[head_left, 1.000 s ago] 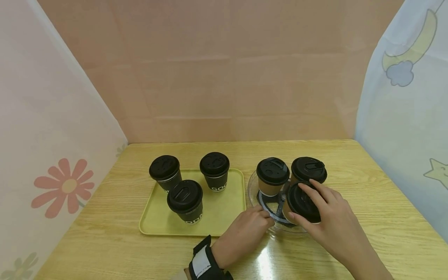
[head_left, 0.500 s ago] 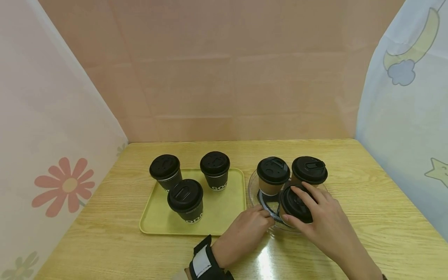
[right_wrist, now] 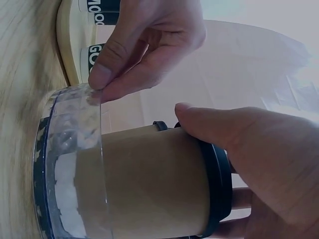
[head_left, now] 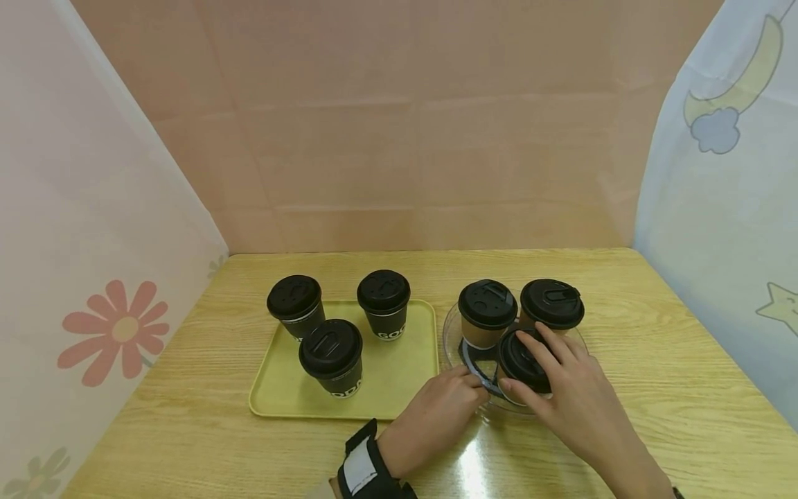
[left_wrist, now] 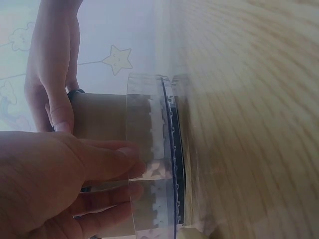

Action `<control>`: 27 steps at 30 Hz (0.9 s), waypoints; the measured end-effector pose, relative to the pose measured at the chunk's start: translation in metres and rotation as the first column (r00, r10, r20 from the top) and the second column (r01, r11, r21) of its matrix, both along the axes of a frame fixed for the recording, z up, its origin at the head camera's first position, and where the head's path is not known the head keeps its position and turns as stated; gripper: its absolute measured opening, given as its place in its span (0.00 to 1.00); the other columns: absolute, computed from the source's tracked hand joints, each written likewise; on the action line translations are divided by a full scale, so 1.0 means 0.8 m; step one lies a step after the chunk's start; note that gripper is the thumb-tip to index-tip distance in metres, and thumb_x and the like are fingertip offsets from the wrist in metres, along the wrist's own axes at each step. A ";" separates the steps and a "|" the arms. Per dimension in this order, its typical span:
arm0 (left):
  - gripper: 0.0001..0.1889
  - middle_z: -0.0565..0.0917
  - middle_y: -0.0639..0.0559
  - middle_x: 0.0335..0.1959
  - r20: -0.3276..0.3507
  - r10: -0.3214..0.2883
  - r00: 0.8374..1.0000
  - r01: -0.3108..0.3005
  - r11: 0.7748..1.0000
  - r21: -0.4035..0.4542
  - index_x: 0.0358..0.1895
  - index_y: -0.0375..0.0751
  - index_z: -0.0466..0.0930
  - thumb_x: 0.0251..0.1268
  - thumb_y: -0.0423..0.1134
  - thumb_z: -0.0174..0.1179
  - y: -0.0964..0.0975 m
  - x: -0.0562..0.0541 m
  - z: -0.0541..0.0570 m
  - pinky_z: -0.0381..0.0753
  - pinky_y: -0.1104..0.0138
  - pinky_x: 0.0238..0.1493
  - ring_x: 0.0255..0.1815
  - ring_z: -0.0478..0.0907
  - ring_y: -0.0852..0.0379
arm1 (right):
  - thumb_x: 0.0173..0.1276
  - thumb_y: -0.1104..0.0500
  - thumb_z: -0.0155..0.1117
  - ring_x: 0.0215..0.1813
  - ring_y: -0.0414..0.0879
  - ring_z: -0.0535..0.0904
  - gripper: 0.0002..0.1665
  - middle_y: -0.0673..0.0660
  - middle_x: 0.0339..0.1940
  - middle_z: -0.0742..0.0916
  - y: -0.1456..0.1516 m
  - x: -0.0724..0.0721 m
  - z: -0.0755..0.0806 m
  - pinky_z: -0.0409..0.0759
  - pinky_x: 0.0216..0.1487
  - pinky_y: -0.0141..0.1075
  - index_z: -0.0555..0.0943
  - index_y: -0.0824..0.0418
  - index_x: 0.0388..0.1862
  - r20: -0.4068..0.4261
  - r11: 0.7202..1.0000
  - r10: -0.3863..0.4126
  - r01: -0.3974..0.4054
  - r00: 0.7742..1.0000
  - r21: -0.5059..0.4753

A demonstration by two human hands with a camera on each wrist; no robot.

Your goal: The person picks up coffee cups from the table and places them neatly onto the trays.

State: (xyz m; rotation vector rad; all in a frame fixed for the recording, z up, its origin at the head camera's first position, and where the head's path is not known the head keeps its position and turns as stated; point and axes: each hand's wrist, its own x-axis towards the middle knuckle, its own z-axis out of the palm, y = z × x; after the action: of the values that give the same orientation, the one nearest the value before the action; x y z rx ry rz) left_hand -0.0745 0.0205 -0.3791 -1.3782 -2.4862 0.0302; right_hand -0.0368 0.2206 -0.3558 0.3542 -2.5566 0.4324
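Observation:
A clear round container (head_left: 450, 339) stands on the right of the table with three black-lidded brown paper cups inside. My left hand (head_left: 439, 409) pinches its near left rim; the right wrist view shows the thumb on the clear wall (right_wrist: 75, 119). My right hand (head_left: 582, 409) holds the front cup (head_left: 524, 362) by its black lid, thumb on the near side and fingers over the far side. In the right wrist view this brown cup (right_wrist: 154, 184) has its base within the clear wall. Behind it stand the back-left cup (head_left: 488, 305) and back-right cup (head_left: 551, 303).
On the left lies a yellow tray (head_left: 399, 388). It carries three dark cups with black lids: a back-left one (head_left: 293, 299), a back-right one (head_left: 383, 296) and a front one (head_left: 330, 353). Cloth walls (head_left: 399, 138) enclose the wooden table (head_left: 206, 443).
Over the last second my right hand has shifted the front cup left and slightly toward me inside the container. The left hand stays on the rim, and the other cups have not moved.

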 end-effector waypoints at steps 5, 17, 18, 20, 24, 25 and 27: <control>0.07 0.86 0.66 0.36 0.008 0.005 1.000 -0.005 1.000 0.002 0.35 0.56 0.86 0.64 0.37 0.63 0.000 0.000 0.000 0.76 0.79 0.42 0.36 0.75 0.67 | 0.51 0.42 0.76 0.57 0.66 0.75 0.41 0.68 0.63 0.79 0.000 -0.001 -0.001 0.75 0.52 0.63 0.77 0.58 0.61 0.008 1.000 0.001 -0.001 1.000 0.007; 0.05 0.85 0.65 0.41 0.037 0.021 0.999 -0.025 0.995 0.093 0.42 0.55 0.85 0.66 0.43 0.63 -0.008 0.002 -0.001 0.78 0.77 0.51 0.44 0.78 0.67 | 0.51 0.38 0.74 0.59 0.72 0.74 0.44 0.71 0.66 0.76 0.004 0.002 0.001 0.74 0.51 0.66 0.76 0.56 0.64 0.062 1.000 -0.007 0.007 0.998 0.003; 0.06 0.85 0.65 0.42 0.034 0.026 0.999 -0.029 0.994 0.109 0.43 0.54 0.85 0.66 0.43 0.63 -0.011 0.003 0.000 0.78 0.77 0.52 0.45 0.79 0.67 | 0.52 0.38 0.74 0.60 0.71 0.74 0.43 0.70 0.67 0.75 0.005 0.002 0.002 0.74 0.51 0.66 0.76 0.56 0.65 0.063 1.000 -0.006 0.006 0.998 0.004; 0.07 0.85 0.65 0.43 0.026 0.034 0.999 -0.037 0.987 0.157 0.45 0.53 0.85 0.65 0.42 0.64 -0.019 0.005 0.006 0.78 0.76 0.54 0.47 0.79 0.67 | 0.53 0.40 0.74 0.61 0.71 0.74 0.42 0.70 0.67 0.75 0.007 0.003 0.004 0.74 0.50 0.66 0.76 0.56 0.64 0.050 1.000 0.000 0.000 0.999 0.002; 0.09 0.86 0.61 0.45 0.020 0.054 0.998 -0.058 0.960 0.273 0.47 0.50 0.85 0.65 0.41 0.64 -0.039 0.010 0.021 0.79 0.73 0.56 0.49 0.80 0.64 | 0.56 0.47 0.74 0.60 0.68 0.75 0.36 0.68 0.66 0.76 0.012 0.005 0.011 0.75 0.50 0.63 0.77 0.59 0.63 -0.011 0.999 0.014 -0.014 1.000 -0.044; 0.10 0.86 0.60 0.46 0.022 0.062 0.998 -0.066 0.951 0.302 0.48 0.49 0.85 0.65 0.41 0.64 -0.045 0.011 0.026 0.78 0.72 0.58 0.51 0.80 0.63 | 0.57 0.48 0.73 0.60 0.68 0.75 0.35 0.68 0.66 0.76 0.014 0.005 0.012 0.75 0.50 0.62 0.77 0.59 0.63 -0.027 0.998 0.013 -0.014 1.000 -0.061; 0.11 0.86 0.57 0.48 0.020 0.081 0.997 -0.083 0.928 0.362 0.49 0.48 0.84 0.64 0.40 0.64 -0.059 0.012 0.037 0.79 0.70 0.59 0.54 0.80 0.60 | 0.59 0.51 0.73 0.59 0.68 0.75 0.34 0.67 0.66 0.77 0.019 0.006 0.015 0.74 0.51 0.62 0.77 0.59 0.63 -0.052 0.995 0.004 -0.009 0.999 -0.104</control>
State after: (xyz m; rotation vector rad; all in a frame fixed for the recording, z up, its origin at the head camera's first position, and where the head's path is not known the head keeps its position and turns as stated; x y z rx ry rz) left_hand -0.0649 -0.0270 -0.3496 -1.1191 -2.3951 -0.3964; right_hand -0.0321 0.2357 -0.3439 0.3317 -2.4726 0.5497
